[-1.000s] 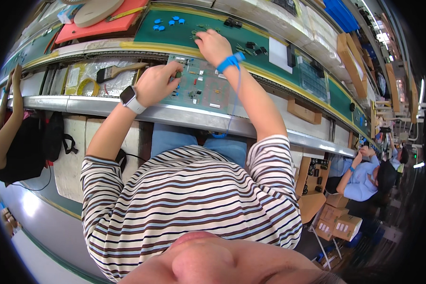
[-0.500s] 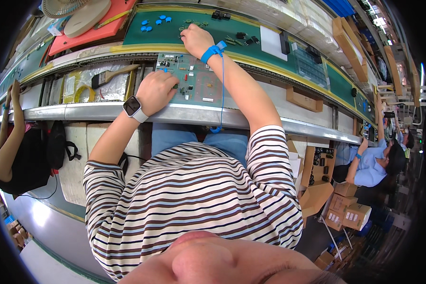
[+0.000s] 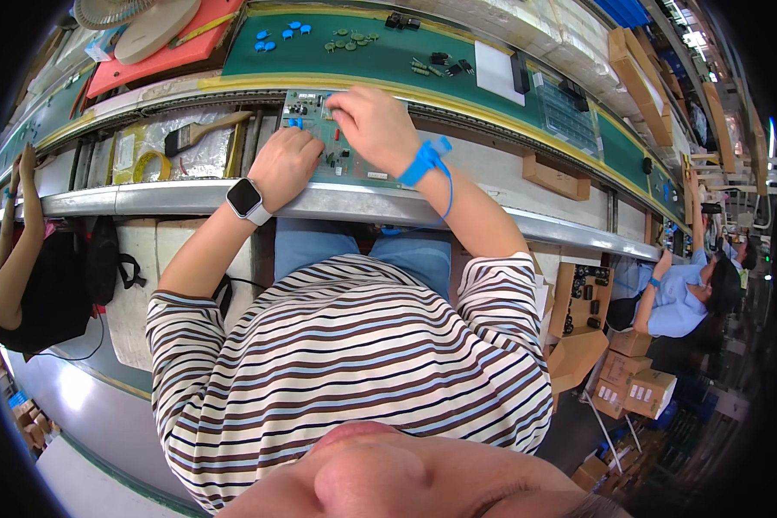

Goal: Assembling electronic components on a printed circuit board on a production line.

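Note:
A green circuit board [image 3: 324,129] with small parts on it lies on the metal-edged rails in front of me. My left hand [image 3: 287,164] rests at its lower left, fingers curled and closed; what they hold, if anything, is hidden. Above the board's upper right, my right hand [image 3: 375,128] has thumb and forefinger pinched together; whatever lies between the tips is too small to make out. A blue strap [image 3: 426,162] with a cord circles my right wrist. Beyond the board, green disc-shaped components [image 3: 351,40] and blue disc-shaped components [image 3: 284,35] lie on the green mat [image 3: 380,65].
Black components [image 3: 441,59] and a white sheet [image 3: 498,73] lie farther right on the mat. A brush [image 3: 200,134] and yellow tape roll [image 3: 153,166] sit left of the board. At right stands a cardboard tray [image 3: 555,179]. Other people work at both sides.
My right hand has come back from the green discs on the mat to the board, fingers pinched. My left hand has stayed nearly in place.

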A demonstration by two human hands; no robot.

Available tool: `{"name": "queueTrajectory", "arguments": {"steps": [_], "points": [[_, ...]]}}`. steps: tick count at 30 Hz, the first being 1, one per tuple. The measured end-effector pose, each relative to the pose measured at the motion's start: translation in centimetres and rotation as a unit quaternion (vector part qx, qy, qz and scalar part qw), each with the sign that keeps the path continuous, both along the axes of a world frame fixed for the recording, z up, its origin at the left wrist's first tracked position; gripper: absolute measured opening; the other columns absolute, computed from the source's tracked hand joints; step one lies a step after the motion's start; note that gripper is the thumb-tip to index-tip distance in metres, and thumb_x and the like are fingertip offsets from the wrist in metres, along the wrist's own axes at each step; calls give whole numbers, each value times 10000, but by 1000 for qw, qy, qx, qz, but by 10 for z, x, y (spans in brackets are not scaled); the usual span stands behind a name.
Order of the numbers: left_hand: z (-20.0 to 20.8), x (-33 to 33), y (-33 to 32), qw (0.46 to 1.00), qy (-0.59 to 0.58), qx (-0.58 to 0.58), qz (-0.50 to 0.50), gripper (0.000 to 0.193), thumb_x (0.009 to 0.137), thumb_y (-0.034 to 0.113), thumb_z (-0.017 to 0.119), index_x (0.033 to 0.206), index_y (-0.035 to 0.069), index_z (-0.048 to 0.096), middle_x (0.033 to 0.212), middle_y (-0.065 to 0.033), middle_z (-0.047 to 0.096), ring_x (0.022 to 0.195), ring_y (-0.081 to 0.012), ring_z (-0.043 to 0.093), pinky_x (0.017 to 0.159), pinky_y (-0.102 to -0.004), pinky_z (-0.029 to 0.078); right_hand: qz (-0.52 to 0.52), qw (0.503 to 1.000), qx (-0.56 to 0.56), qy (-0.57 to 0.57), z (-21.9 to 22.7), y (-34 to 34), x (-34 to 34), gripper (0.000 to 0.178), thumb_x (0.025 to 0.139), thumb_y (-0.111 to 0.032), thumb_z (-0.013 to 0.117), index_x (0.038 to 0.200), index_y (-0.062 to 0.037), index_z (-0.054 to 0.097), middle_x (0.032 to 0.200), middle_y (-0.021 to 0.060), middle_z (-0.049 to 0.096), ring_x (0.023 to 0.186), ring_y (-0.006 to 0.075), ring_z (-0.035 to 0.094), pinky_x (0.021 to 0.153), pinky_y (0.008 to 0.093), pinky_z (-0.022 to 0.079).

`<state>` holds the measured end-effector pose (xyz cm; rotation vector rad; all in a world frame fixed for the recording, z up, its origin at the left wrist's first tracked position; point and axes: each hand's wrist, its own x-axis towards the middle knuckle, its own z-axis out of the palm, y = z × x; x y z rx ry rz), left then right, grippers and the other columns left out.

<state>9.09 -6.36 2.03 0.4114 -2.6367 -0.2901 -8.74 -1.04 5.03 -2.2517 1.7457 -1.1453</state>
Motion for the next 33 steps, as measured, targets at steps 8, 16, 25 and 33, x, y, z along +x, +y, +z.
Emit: {"name": "queueTrajectory", "arguments": {"steps": [8, 16, 25, 33], "points": [[0, -2, 3, 998, 18, -49, -27, 79, 710, 42, 556, 785, 33, 536, 732, -96, 517, 723, -266, 507, 682, -354, 421, 13, 999, 49, 4, -13, 42, 17, 107, 722, -61, 598, 823, -40, 569, 785, 112, 598, 754, 300, 559, 656, 395, 452], [-2, 1, 4, 999, 15, -7, -44, 122, 702, 35, 544, 823, 30, 555, 750, -97, 527, 740, -271, 509, 688, -355, 418, 12, 997, 62, 36, -17, 46, 23, 93, 717, -61, 603, 805, -57, 573, 791, 82, 605, 764, 280, 563, 672, 388, 447], [20, 13, 10, 994, 108, -10, 29, 237, 700, 5, 564, 931, 36, 610, 759, -69, 573, 742, -246, 531, 684, -351, 435, 32, 997, 52, 40, -31, 43, 32, 100, 733, -80, 614, 822, -67, 570, 785, 77, 603, 760, 277, 574, 662, 386, 443], [6, 43, 34, 999, 28, -3, 43, 288, 671, 34, 577, 959, 26, 592, 694, -63, 577, 720, -224, 526, 657, -343, 427, 35, 997, 39, 50, -31, 42, 33, 99, 727, -79, 627, 812, -61, 578, 782, 79, 599, 767, 279, 570, 673, 387, 440]]}}
